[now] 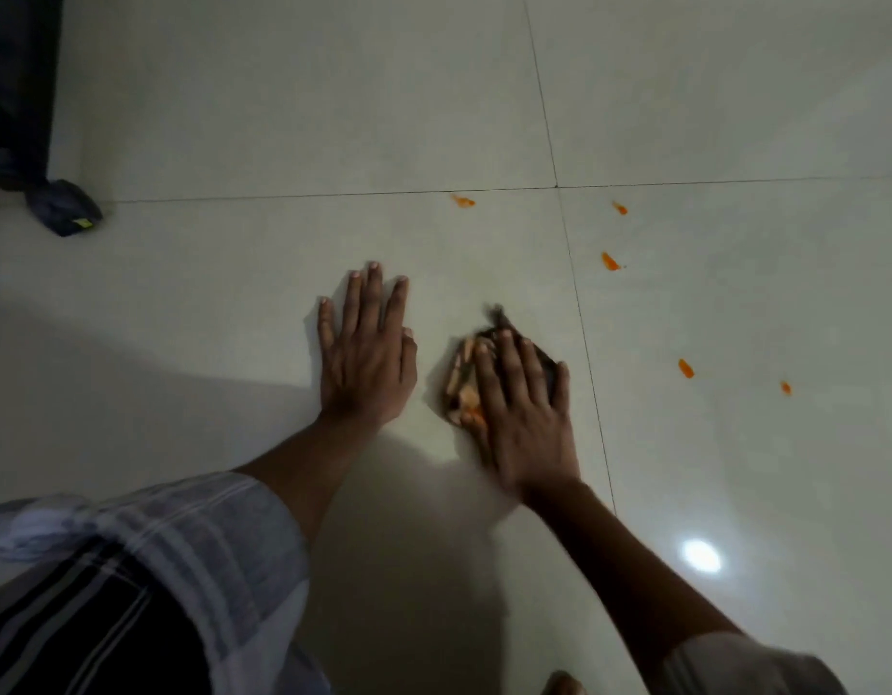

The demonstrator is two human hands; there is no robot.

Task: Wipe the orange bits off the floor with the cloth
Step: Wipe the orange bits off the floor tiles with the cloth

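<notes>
My right hand [521, 403] presses a dark, orange-stained cloth [461, 381] flat against the pale tiled floor [283, 117]; the hand is blurred. My left hand [366, 348] lies flat on the floor just left of the cloth, fingers spread, holding nothing. Several orange bits dot the tiles beyond and right of the cloth: one [463, 201] near the grout line, one [619, 208] and one [609, 261] further right, and two more at the far right, an orange bit [685, 368] and a smaller bit [785, 387].
A dark piece of furniture [17, 82] stands at the top left, with a dark bundle [63, 208] at its foot. My checked garment [133, 584] fills the bottom left. A lamp glare [701, 555] shines on the tile at the lower right.
</notes>
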